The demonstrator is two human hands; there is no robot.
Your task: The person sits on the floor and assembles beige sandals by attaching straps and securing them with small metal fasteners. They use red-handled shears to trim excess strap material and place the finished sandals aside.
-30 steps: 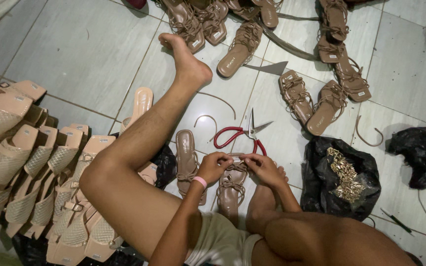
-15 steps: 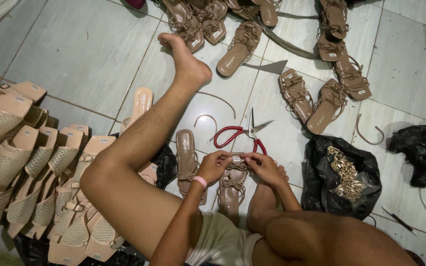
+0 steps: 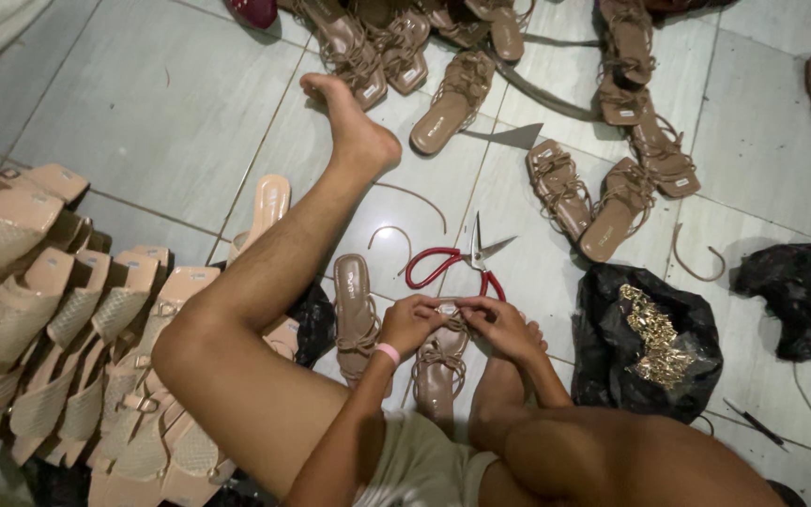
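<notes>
The person wears light beige shorts (image 3: 424,465); both legs and feet are bare, without shoes or socks; the arms have no sleeves; a thin pink band (image 3: 388,353) goes around the left wrist; both hands have no gloves.

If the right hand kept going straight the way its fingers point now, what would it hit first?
The right hand points left across the tan strappy sandal, so it would likely meet the left hand first; their fingertips look nearly touching already.
</notes>
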